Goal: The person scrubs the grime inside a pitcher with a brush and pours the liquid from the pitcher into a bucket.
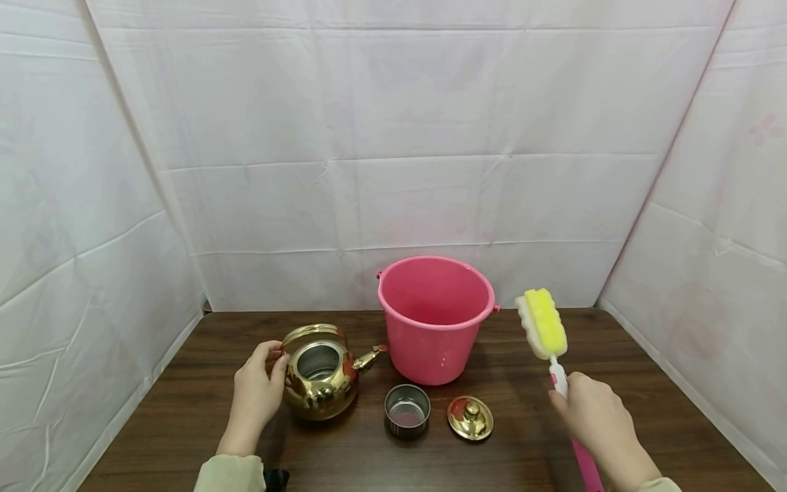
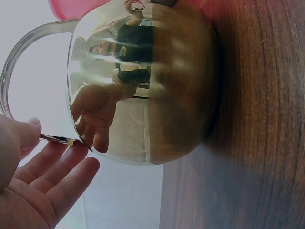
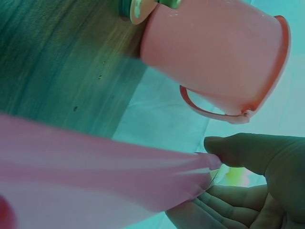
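Observation:
A shiny gold kettle [image 1: 321, 391] stands upright without a lid on the table, its spout toward the bucket. My left hand [image 1: 257, 391] pinches the side of the kettle's arched handle [image 2: 35, 34] between thumb and fingers, close to the polished body. Over the right part of the table, my right hand [image 1: 598, 417] grips a sponge brush by its white and pink handle [image 3: 109, 171]. Its yellow and white sponge head [image 1: 544, 324] points up and away, apart from the other things.
A pink bucket [image 1: 435, 354] stands behind, near the kettle's spout. In front of it sit a small round metal cup [image 1: 407, 429] and a gold lid [image 1: 470, 427] with its knob up. White cloth [image 1: 393, 137] walls the dark wooden table [image 1: 356, 471] at the back and sides.

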The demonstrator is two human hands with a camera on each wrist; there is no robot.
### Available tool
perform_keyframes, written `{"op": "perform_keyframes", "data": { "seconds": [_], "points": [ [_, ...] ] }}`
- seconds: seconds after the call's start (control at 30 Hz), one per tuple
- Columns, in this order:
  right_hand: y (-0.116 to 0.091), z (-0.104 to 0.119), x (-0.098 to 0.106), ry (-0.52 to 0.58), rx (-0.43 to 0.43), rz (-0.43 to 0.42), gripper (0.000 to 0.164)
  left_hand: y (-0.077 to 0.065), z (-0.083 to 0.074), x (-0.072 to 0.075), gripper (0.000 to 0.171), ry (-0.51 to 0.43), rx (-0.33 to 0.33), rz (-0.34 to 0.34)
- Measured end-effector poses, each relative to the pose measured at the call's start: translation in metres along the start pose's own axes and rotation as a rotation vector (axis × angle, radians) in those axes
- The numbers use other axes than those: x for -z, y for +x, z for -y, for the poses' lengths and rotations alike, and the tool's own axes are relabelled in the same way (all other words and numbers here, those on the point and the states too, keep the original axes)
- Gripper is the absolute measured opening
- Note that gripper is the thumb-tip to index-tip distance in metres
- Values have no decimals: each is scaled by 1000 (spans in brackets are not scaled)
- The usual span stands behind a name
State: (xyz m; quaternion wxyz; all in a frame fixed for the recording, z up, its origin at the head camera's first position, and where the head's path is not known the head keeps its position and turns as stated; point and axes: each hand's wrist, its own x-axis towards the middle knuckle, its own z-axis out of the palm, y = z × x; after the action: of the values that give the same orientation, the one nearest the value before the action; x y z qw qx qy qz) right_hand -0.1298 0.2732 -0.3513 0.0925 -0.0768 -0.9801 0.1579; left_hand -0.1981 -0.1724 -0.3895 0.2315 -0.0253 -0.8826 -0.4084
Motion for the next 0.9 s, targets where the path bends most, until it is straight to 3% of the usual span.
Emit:
{"op": "perform_keyframes", "data": {
  "seconds": [0.33,0.9],
  "points": [
    [-6,7,5,16,-19,12,27,1,-1,0,23,-3,-4,-3],
    [-19,28,13,28,68,-42,36,0,-1,0,23,-5,2,-1]
  ]
}}
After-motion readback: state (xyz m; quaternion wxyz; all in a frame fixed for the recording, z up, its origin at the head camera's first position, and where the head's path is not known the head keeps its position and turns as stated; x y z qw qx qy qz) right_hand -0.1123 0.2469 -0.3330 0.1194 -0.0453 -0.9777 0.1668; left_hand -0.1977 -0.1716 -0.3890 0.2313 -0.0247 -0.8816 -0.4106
